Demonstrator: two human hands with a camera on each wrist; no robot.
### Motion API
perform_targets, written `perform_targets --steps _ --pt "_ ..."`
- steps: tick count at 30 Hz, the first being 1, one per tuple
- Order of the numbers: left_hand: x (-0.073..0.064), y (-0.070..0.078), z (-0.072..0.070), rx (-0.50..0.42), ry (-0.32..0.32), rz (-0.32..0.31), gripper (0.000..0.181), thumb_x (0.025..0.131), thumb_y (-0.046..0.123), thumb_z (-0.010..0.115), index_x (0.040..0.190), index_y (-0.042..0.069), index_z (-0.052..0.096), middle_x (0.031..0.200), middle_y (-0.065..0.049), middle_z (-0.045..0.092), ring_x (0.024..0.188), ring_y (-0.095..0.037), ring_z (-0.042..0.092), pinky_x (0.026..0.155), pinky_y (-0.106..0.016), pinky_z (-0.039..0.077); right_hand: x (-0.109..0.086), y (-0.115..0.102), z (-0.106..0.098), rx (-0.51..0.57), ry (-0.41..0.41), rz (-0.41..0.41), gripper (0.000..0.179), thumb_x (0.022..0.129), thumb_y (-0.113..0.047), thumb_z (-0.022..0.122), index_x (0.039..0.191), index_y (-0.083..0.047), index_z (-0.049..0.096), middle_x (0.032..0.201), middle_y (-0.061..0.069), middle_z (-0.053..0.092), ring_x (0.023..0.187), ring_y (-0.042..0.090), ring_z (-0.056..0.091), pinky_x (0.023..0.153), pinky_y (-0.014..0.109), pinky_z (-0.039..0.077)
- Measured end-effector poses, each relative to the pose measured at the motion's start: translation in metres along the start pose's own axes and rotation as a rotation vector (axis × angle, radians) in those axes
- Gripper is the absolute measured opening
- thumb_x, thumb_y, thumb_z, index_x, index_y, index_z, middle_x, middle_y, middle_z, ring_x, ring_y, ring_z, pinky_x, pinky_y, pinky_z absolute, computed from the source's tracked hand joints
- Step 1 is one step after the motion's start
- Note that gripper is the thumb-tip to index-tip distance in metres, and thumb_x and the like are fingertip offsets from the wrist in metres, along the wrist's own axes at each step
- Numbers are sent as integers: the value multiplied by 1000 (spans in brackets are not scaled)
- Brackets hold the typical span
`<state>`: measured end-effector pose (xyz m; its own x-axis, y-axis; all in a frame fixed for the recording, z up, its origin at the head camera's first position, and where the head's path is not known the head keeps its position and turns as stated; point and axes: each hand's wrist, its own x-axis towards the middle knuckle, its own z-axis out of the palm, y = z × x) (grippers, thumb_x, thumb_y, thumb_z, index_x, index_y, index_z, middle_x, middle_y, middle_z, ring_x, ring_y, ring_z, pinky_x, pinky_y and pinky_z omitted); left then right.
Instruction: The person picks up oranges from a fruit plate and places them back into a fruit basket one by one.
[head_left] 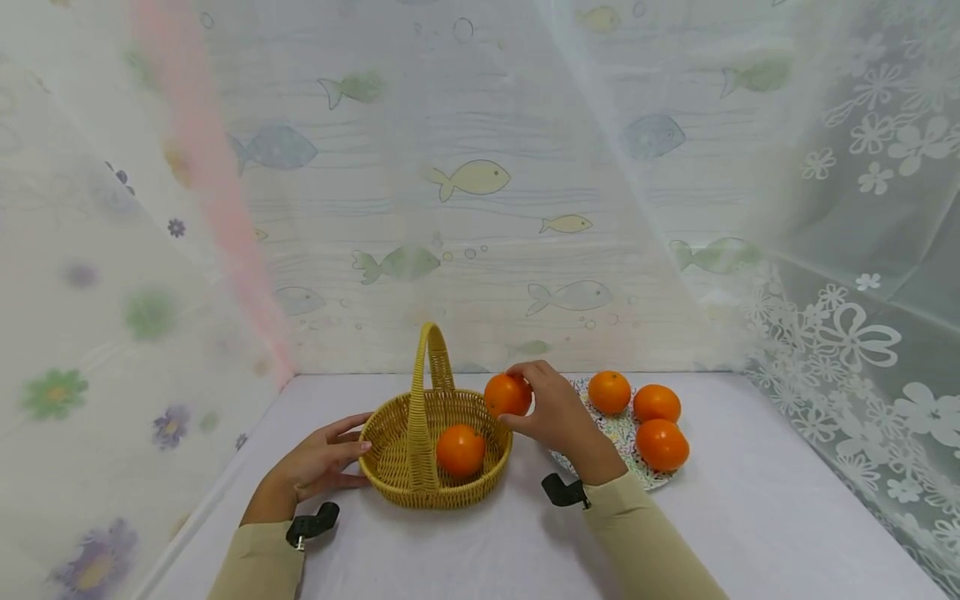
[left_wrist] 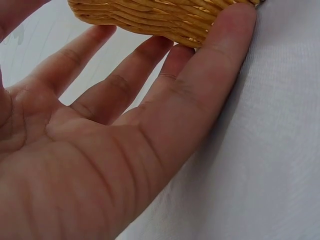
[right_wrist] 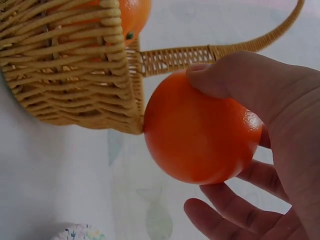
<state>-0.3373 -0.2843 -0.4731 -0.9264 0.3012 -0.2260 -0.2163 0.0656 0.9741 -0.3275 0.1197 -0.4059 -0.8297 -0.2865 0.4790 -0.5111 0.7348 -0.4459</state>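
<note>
A yellow wicker basket (head_left: 442, 497) with a tall arched handle stands on the table, an orange (head_left: 461, 451) lying inside it. My right hand (head_left: 553, 414) holds another orange (head_left: 504, 394) at the basket's right rim, between thumb and fingers; in the right wrist view that held orange (right_wrist: 200, 130) overlaps the basket's edge. On the other side, my left hand (head_left: 324, 460) rests its fingertips against the basket's left wall. The left wrist view shows these fingers (left_wrist: 185, 95) spread and nearly straight, touching the woven side (left_wrist: 145, 20).
To the right sits a patterned plate (head_left: 617, 432) bearing several oranges, one orange (head_left: 662, 445) near its front edge. A white cloth covers the table (head_left: 465, 558). Behind it hangs a fish-print curtain (head_left: 472, 250), with a floral sheet (head_left: 855, 333) at the right.
</note>
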Motion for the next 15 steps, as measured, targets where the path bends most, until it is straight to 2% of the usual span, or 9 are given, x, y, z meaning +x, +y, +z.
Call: perform_targets --steps 9,15 --pt "2 -1 0 -3 6 -1 72 97 18 73 160 19 38 162 -21 38 140 -36 51 93 -64 56 -1 -8 8 14 -26 -81 65 77 -33 93 131 -14 62 131 1 62 107 17 64 94 36 59" --pt "2 0 -2 -10 -11 -6 74 97 18 73 161 19 36 163 -22 36 141 -37 50 94 -64 56 -1 -12 11 34 -41 -82 63 78 -31 93 131 -14 62 130 1 62 107 16 63 95 34 59"
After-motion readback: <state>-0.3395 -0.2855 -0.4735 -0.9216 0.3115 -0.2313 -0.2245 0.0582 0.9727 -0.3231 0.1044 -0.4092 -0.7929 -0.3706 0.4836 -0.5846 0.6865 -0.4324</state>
